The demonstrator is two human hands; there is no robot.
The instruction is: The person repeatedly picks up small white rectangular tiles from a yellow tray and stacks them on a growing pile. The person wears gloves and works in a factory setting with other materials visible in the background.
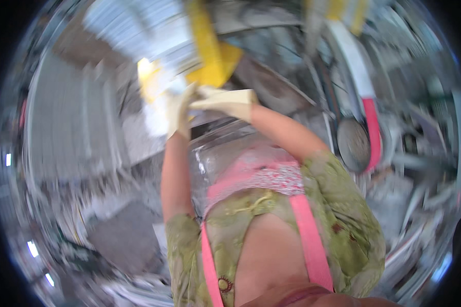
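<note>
Grip unreadable through the blur, the gloved left hand (179,112) and right hand (228,101) sit close together beside a white-and-yellow item (155,113), with work done or left impossible to judge.

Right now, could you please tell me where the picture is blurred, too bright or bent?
Head view: blur smears the left hand and right hand, so their grip cannot be read; head view: glare washes out a white patch beside the left hand; head view: fisheye distortion bends the surroundings near the picture's edge.
</note>
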